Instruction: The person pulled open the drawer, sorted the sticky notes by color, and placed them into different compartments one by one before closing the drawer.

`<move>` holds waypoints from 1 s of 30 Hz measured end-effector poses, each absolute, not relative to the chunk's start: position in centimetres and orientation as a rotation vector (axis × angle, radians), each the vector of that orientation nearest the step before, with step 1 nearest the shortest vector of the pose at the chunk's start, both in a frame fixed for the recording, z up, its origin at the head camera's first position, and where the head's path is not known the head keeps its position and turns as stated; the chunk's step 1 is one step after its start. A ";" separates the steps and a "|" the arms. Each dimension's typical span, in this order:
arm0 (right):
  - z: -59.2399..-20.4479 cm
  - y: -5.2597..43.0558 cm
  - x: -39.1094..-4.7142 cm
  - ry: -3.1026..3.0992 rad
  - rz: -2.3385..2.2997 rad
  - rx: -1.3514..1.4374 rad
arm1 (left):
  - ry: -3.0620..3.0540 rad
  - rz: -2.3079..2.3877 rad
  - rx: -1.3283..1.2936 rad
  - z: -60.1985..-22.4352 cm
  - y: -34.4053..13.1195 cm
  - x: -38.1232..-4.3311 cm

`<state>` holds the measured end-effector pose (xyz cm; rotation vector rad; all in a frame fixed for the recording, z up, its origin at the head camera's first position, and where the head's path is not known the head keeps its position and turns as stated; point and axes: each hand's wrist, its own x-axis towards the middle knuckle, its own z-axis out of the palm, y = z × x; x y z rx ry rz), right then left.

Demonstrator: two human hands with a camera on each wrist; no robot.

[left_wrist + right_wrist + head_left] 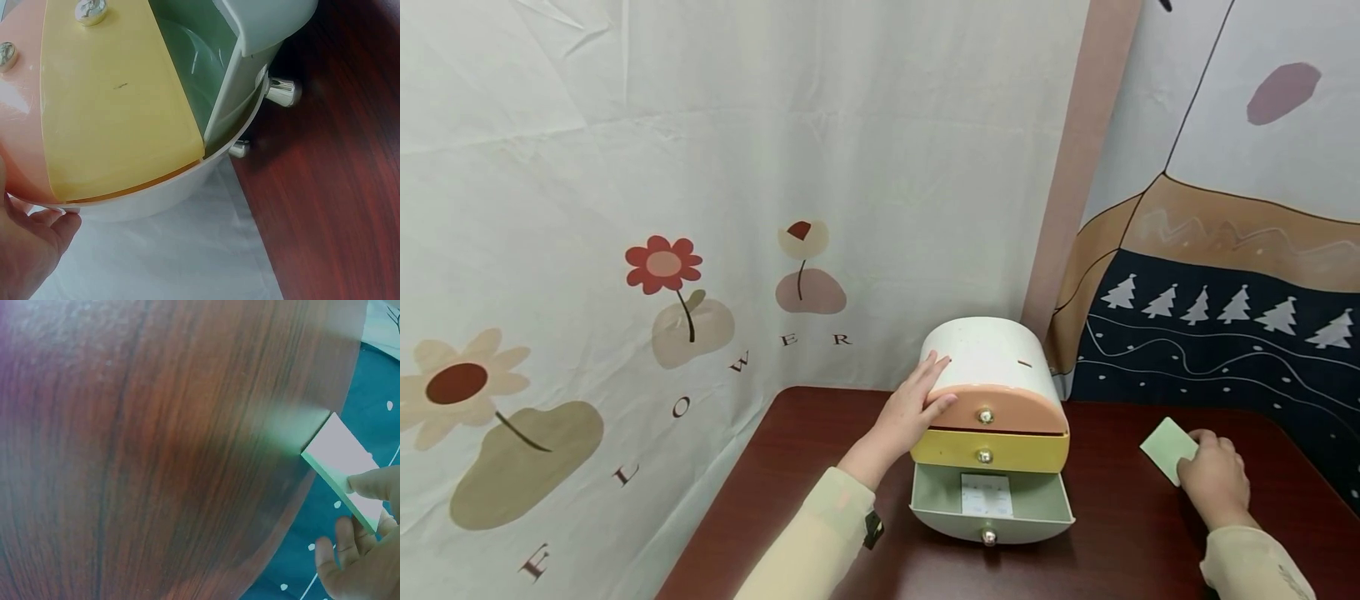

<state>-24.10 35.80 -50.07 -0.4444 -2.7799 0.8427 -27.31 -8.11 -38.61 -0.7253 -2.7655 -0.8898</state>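
Note:
A small rounded drawer box (992,354) with a white shell stands on the table. Its orange top drawer (962,410) and yellow middle drawer (943,450) are pushed in, while the green bottom drawer (1045,500) is pulled out with a white patterned square (987,495) inside. My left hand (910,408) rests against the box's upper left side, fingers extended, thumb at the front edge. Off to the right, my right hand (1217,479) pinches a pad of light green sticky notes (1168,450) by one corner. The right wrist view shows the thumb on the pad's (344,453) upper face.
The dark red wooden table (1112,533) carries the box and meets a pale flower-printed curtain (880,208) behind. A dark blue cloth with white trees (1225,350) hangs at the back right. Round metallic knobs (988,537) stick out from the drawers.

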 end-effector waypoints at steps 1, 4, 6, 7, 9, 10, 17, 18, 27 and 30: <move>-50.1 35.7 -24.1 -2.778 0.849 -0.445 | -2.769 -0.889 -0.722 -38.6 -8.1 -27.3; -49.9 35.6 -24.0 -2.773 0.860 -0.431 | -2.770 -0.888 -0.723 -38.7 -8.1 -27.3; -49.9 35.5 -24.0 -2.771 0.859 -0.413 | -2.769 -0.889 -0.721 -38.6 -8.1 -27.3; -49.9 35.4 -23.9 -2.768 0.856 -0.403 | -2.773 -0.889 -0.717 -38.6 -8.1 -27.3; -49.9 35.3 -23.9 -2.762 0.852 -0.383 | -2.774 -0.887 -0.715 -38.6 -8.1 -27.3; -49.9 35.2 -23.9 -2.760 0.851 -0.378 | -2.775 -0.884 -0.714 -38.6 -8.1 -27.3; -50.1 34.8 -23.9 -2.744 0.822 -0.305 | -2.775 -0.889 -0.719 -38.7 -8.1 -27.4; -50.1 34.7 -23.9 -2.744 0.819 -0.297 | -2.774 -0.889 -0.719 -38.7 -8.1 -27.4; -50.0 34.0 -23.5 -2.755 0.750 -0.200 | -2.781 -0.879 -0.711 -38.7 -8.1 -27.5; -50.0 33.7 -23.4 -2.759 0.722 -0.167 | -2.781 -0.879 -0.712 -38.7 -8.1 -27.5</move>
